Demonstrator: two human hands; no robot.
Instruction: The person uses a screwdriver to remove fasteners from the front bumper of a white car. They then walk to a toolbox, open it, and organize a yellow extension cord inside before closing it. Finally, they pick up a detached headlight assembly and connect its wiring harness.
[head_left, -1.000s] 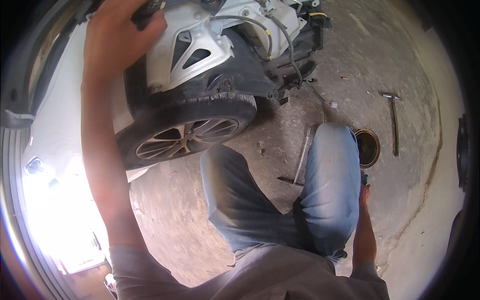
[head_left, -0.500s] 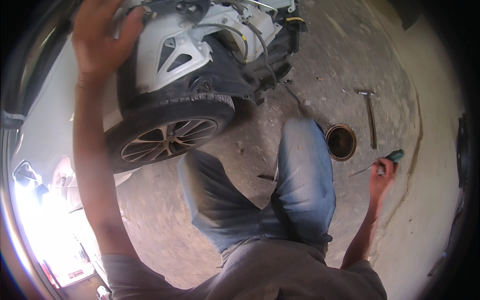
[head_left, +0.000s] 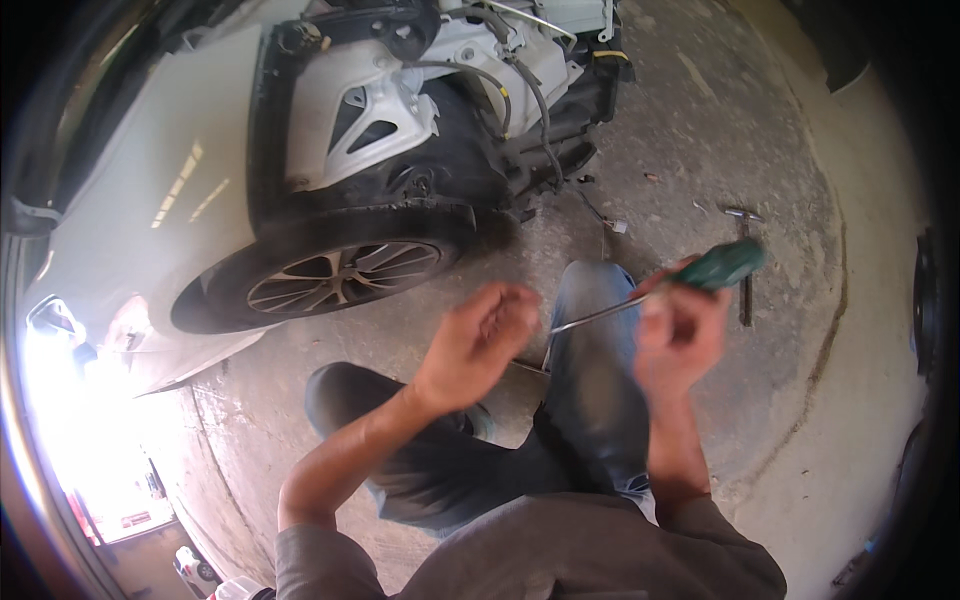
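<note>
My right hand (head_left: pixel 678 335) is closed around a green-handled screwdriver (head_left: pixel 722 265), held tilted above my right knee, its metal shaft pointing left. My left hand (head_left: pixel 480 340) is near the shaft's far end with fingers curled; whether it holds anything is unclear. Beyond both hands stands a white car with its front partly stripped. Its fender (head_left: pixel 180 150), exposed white bracket (head_left: pixel 320 160) and dark wheel-arch liner (head_left: pixel 465 170) sit above the tyre and spoked wheel (head_left: pixel 345 275).
A long-handled hammer-like tool (head_left: pixel 745 312) lies on the concrete floor (head_left: pixel 680 130), right of a loose cable connector (head_left: pixel 618 226). A cracked pale strip of floor runs along the right, with dark objects (head_left: pixel 922 300) at its edge. Bright light enters at the lower left.
My left hand has come down from the car body to in front of my knees. My right hand has risen from beside my leg toward the middle, carrying the screwdriver.
</note>
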